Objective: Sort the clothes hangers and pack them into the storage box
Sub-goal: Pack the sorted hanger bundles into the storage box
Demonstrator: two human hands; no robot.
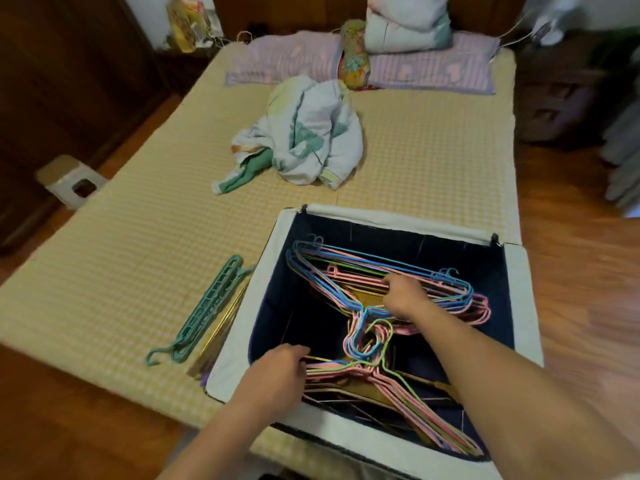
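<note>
The storage box (263, 292) sits on the near end of the bed (121, 258), with its top wide open. Its white rim goes all the way round, and the inside walls are dark blue. The left part of the box floor shows dark and bare between the wall and the hangers. Past the box, the yellow checked bed is bare up to a bundle of cloth (304, 133).

Both my hands are down inside the box. My right hand (403, 297) is on the far pile of hangers (346, 263), pink and blue ones, and its fingers curl round their thin bars. My left hand (277, 370) is at the near side, close to the left wall, and grips the end of the near pile of hangers (408, 400). The hooks of the two piles meet in the middle, between my hands.

Just outside the left wall, a green hanger (207, 306) lies flat on the bed, beside some thin gold ones (221, 323) that touch the box.
</note>
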